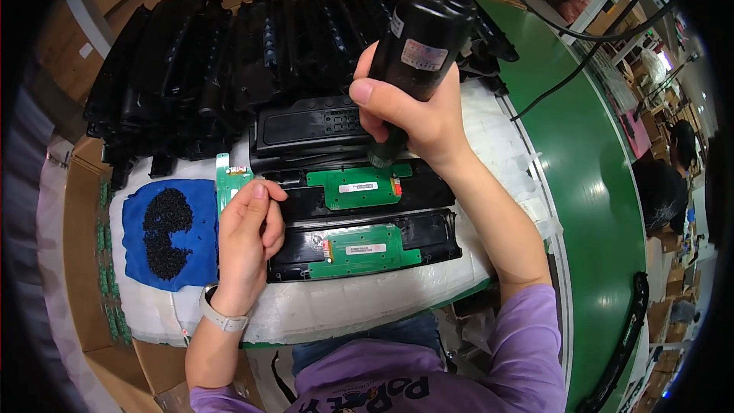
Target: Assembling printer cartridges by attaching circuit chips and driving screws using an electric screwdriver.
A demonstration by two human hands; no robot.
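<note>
My right hand (pixel 428 118) grips a black electric screwdriver (pixel 417 42) with its nose pointing down over a black plastic panel (pixel 432 193). On that panel lies a green circuit board (pixel 334 197) with a white label. The driver's tip is hard to make out near the board's upper edge. Closed at the panel's left end is my left hand (pixel 248 222), thumb against curled fingers; anything inside is hidden. Nearer me lies a second black panel (pixel 440 241) with another green board (pixel 382 262). A loose green board (pixel 229 183) sits just behind my left hand.
Small black screws (pixel 164 237) are heaped on a blue cloth (pixel 206 222) at left. Many black plastic housings (pixel 168 69) stand stacked at the back, with another panel (pixel 306 126) before them. Green boards fill a cardboard box (pixel 84 237). A green conveyor (pixel 589 222) runs along the right.
</note>
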